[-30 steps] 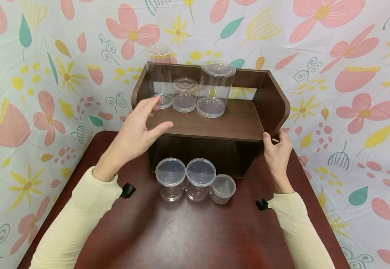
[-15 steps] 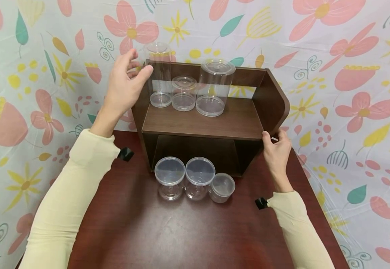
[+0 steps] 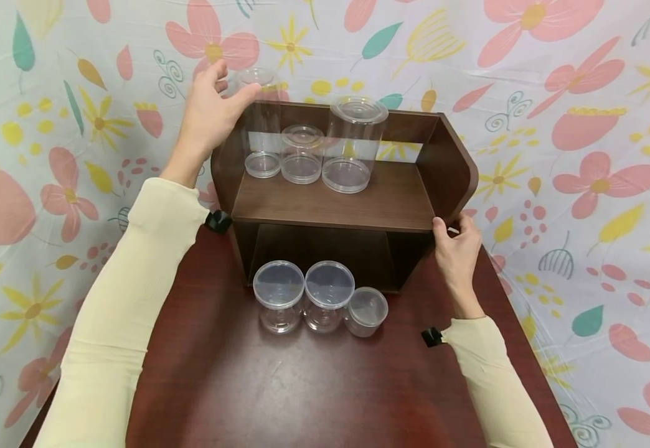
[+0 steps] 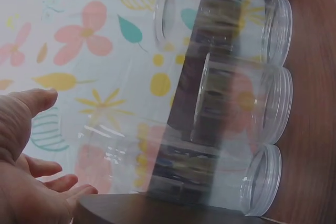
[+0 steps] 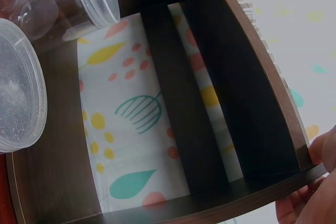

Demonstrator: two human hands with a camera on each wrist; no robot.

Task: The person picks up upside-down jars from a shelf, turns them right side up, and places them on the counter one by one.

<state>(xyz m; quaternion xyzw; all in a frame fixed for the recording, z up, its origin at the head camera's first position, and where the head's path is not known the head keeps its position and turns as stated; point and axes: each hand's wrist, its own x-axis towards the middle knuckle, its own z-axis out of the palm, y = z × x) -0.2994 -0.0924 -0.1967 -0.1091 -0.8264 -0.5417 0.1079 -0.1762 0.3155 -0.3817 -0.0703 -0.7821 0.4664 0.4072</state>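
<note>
A person's left hand (image 3: 207, 115), at ten o'clock in the head view, is loosely spread, thumb well away from the softly bent fingers, holding nothing. It is beside the upper part of a tall, narrow, clear plastic jar (image 3: 263, 134); the left wrist view shows a gap between them. That jar stands upright at eleven o'clock, on the upper level of a dark brown, wood-look shelf unit (image 3: 330, 211).

The right hand (image 3: 458, 249), at three o'clock, grips the shelf unit's front corner, thumb on one side and fingers curled round the other.

Sharing the upper level are a short, clear plastic jar (image 3: 301, 155), between eleven and twelve o'clock, and a wide, clear plastic jar (image 3: 353, 146) just before one. All three have a ribbed ring at the bottom, and the white, flower-patterned backdrop (image 3: 583, 74) or dark shelf shows through their walls.

On the glossy, reddish-brown tabletop (image 3: 302, 386), before the lower opening, a row of upright vessels with cloudy, round tops runs from seven to five o'clock: two clear, cylindrical jars (image 3: 278, 295) side by side, then a small, translucent cup (image 3: 367, 311).
</note>
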